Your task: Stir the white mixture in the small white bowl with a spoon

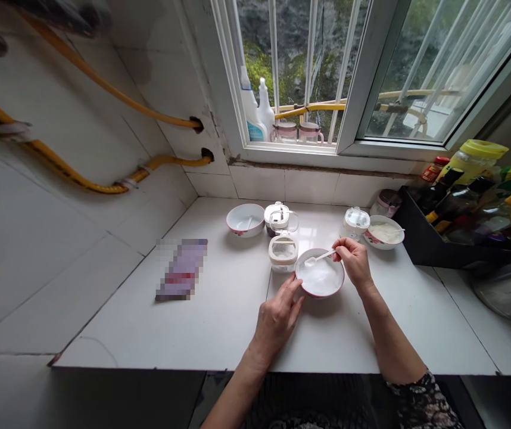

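My right hand (354, 263) pinches the handle of a small white plastic spoon (323, 257), its scoop end over a bowl. This pink-rimmed white bowl (320, 294) holds a white grainy substance. At the bowl's left rim, my left hand (277, 314) grips the edge with its fingers. Just behind the left hand stands a clear seasoning jar (283, 256) with a cream lid frame, close beside the bowl. A second jar (277, 214) with dark contents is behind it, its clear lid seemingly raised.
Another bowl (237, 227) with a pale spoon inside stands at the back left. At the back right are a lidded jar (355, 221) and a bowl of white powder (384, 243). A black bin (434, 253) holds several bottles. A pixelated purple item (184, 268) lies left.
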Demonstrator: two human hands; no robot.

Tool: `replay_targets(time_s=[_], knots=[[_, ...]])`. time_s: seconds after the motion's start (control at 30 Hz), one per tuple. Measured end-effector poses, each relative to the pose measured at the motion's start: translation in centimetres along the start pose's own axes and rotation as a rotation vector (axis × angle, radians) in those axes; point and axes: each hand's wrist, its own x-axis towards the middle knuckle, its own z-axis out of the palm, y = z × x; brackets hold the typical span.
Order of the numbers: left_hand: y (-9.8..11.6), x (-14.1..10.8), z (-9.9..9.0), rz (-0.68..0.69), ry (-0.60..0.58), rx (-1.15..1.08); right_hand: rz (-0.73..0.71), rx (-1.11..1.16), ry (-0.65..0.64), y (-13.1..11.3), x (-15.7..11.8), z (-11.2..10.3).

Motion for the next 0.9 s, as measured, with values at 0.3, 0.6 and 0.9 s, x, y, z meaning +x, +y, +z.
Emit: replay_targets(time_s=[0.3, 0.6, 0.9], knots=[[-0.1, 0.0, 0.1, -0.008, -0.009, 0.009, 0.105, 0.151, -0.006, 0.0, 0.3, -0.2], [-0.2, -0.2, 0.2, -0.022, -0.015, 0.021, -0.091, 0.146, 0.012, -0.3, -0.4, 2.1], [-0.2, -0.1, 0.1, -0.012, -0.011, 0.009, -0.856, -0.45, -0.121, -0.7, -1.8, 3.4]])
